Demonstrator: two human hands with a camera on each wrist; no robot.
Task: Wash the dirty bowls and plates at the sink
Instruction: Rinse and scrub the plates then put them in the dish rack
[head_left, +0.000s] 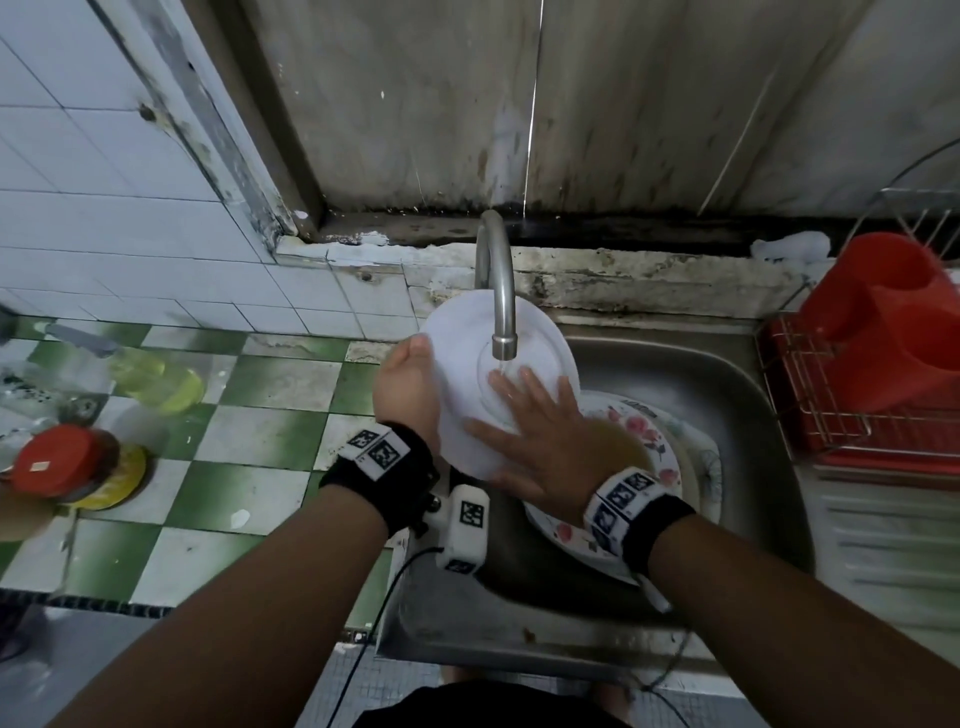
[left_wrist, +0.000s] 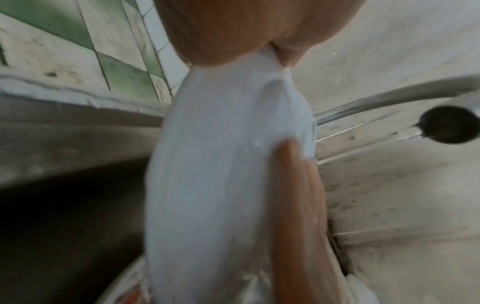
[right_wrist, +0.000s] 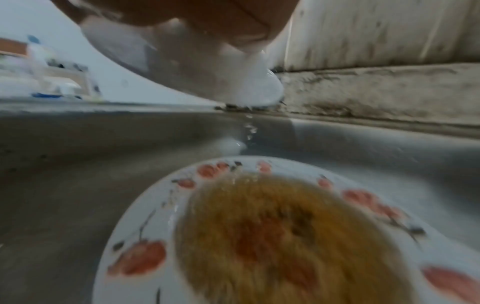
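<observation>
From the head camera we see the white plate (head_left: 467, 338) held tilted over the steel sink (head_left: 727, 374), right under the spout of the faucet (head_left: 501, 291), with a thin stream of water landing near its centre. Our left hand (head_left: 410, 384) grips the plate by its left rim, fingers curled round the edge, while our right hand (head_left: 540, 441) lies flat on the plate's face with its fingers straight and spread. Below it in the basin sits a flowered plate (head_left: 649, 436) holding brownish water, resting on other dishes whose edges show to the right. On the green-and-white tiled counter (head_left: 260, 405) to the left stand a yellow bottle (head_left: 156, 382) and a red-lidded jar (head_left: 57, 460); to the right, a wire rack (head_left: 810, 395) holds a red plastic container (head_left: 883, 332). In the left wrist view, blurred, the white plate (left_wrist: 221, 174) stands edge-on between the thumb and the fingers (left_wrist: 296, 205) of the left hand (left_wrist: 228, 30), with the faucet (left_wrist: 389, 98) curving past on the right. In the right wrist view the white plate (right_wrist: 202, 67) hangs overhead under the right hand (right_wrist: 182, 16), water dripping off its lower edge toward the flowered plate (right_wrist: 135, 236) with its murky brown pool, which lies in the sink (right_wrist: 64, 164).
</observation>
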